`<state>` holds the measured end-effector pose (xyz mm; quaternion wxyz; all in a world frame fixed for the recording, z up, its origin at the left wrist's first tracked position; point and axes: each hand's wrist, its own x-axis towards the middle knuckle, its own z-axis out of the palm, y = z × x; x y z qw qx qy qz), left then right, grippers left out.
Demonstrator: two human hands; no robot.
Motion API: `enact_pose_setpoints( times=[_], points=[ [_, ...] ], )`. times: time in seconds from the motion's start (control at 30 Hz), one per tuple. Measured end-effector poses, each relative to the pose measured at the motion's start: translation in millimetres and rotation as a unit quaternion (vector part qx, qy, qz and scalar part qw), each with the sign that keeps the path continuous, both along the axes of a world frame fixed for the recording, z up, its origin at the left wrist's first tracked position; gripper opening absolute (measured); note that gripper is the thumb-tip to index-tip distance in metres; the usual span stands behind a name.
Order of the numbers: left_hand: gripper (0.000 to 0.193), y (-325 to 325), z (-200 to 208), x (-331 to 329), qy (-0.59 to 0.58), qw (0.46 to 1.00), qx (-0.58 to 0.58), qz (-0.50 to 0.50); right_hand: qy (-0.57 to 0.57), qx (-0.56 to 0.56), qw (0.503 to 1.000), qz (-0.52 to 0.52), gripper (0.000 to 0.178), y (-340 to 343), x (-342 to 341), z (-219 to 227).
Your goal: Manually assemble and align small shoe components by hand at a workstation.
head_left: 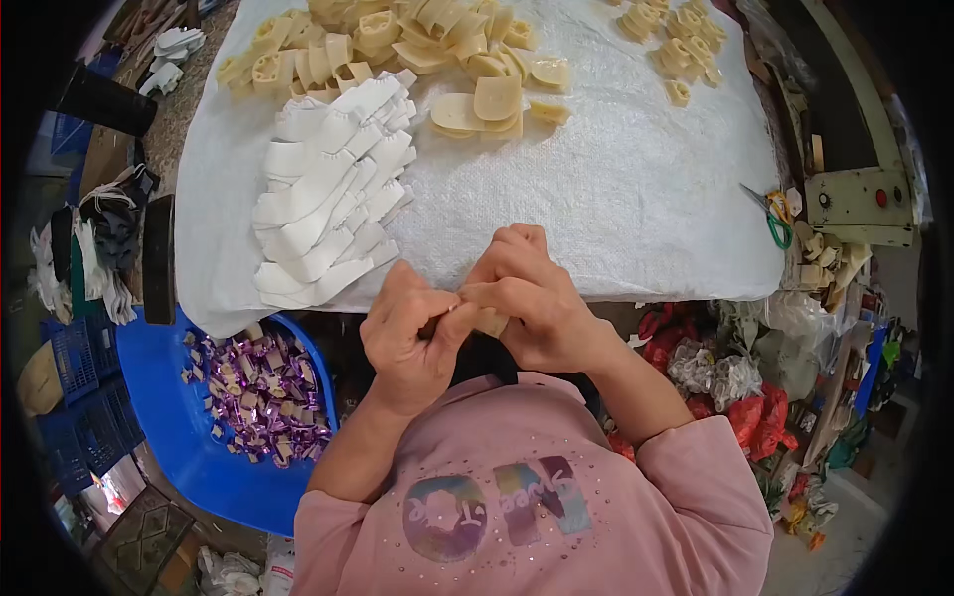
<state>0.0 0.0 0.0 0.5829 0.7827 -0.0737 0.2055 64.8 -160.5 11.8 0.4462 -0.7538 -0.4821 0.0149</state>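
Note:
My left hand [409, 333] and my right hand [532, 303] meet in front of my chest, by the near edge of the covered table. Their fingers are bent and pinched together. Between them is a small cream-coloured piece [489, 322], mostly hidden by the fingers. Ahead of my left hand lies a stack of flat white strips [323, 214], overlapping in rows. Beyond it spreads a heap of curved cream-coloured pieces [417, 40], some with holes. Several rounded ones [487, 104] lie at its near right side.
A white woven sheet [596, 199] covers the table. More cream-coloured pieces [686, 45] lie at its far right. Green-handled scissors [775, 219] rest at the right edge. Below left, a blue tub [179, 437] holds shiny purple-and-beige bits [263, 397]. Red bags [760, 422] sit low at right.

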Motion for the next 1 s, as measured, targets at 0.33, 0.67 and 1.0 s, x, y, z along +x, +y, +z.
enact_pose_setpoints(
  times=[0.33,0.67,1.0],
  points=[
    [0.027,28.8,-0.3,6.9,-0.103,0.988,0.07,0.094,-0.031,0.072,0.99,-0.122,0.03,16.1,-6.6,26.1],
    [0.026,1.6,6.9,0.0,-0.133,0.99,-0.048,0.011,0.589,0.386,0.699,-0.125,0.023,16.1,-33.5,-2.7],
    [0.02,-4.3,12.1,7.6,-0.152,0.967,0.203,-0.006,0.566,0.29,0.763,-0.116,0.025,4.0,-37.5,5.5]
  ],
)
